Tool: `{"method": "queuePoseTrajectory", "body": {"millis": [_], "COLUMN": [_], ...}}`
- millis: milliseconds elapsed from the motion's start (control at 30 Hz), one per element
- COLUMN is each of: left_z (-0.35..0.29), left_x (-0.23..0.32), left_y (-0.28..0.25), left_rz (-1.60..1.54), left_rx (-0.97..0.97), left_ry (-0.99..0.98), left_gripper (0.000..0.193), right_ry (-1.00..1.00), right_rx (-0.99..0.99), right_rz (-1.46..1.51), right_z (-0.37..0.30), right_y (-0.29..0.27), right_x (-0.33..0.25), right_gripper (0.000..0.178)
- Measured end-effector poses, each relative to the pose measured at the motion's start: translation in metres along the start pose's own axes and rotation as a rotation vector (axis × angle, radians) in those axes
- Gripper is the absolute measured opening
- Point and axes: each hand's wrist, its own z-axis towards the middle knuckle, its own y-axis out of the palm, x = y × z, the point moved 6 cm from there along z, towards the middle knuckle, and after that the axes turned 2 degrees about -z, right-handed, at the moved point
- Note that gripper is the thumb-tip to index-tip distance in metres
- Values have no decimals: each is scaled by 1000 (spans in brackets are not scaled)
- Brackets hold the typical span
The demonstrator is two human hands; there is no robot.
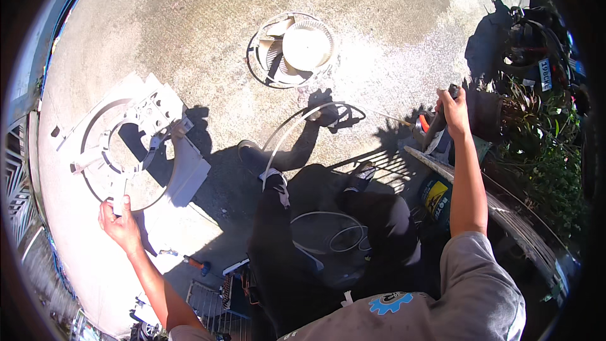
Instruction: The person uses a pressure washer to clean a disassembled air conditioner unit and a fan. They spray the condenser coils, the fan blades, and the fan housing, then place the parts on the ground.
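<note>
At the left, my left hand (121, 226) is closed on the lower edge of a white plastic fan shroud (180, 170), a frame with a large round opening. The shroud is held tilted above the concrete. My right hand (454, 113), raised at the right, wraps round the dark grip of a spray gun (434, 131) with an orange part near its front. A thin pale hose (278, 136) curves from near my foot toward the middle. Ahead on the ground lie a white blower wheel (307, 45) and a round ring with fan blades (273, 57), partly overlapping.
Wet, glaring concrete (391, 57) spreads ahead. Green plants (530, 132) and a parked motorbike (536, 44) are at the right. A dark green container with a yellow label (437, 199) stands below my right arm. An orange-handled tool (197, 264) lies near a metal rack (211, 306).
</note>
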Motion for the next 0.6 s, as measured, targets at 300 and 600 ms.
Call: {"method": "queuePoseTrajectory", "body": {"millis": [300, 600], "left_z": [105, 131], "left_x": [474, 780], "left_y": [90, 321], "left_rz": [-233, -260], "left_rx": [-151, -421], "left_ry": [722, 1175], "left_gripper": [56, 67], "right_ry": [154, -69], "right_rx": [-54, -32], "right_rz": [438, 525], "right_z": [65, 4], "right_y": [-103, -63], "right_x": [68, 84], "right_gripper": [17, 21]}}
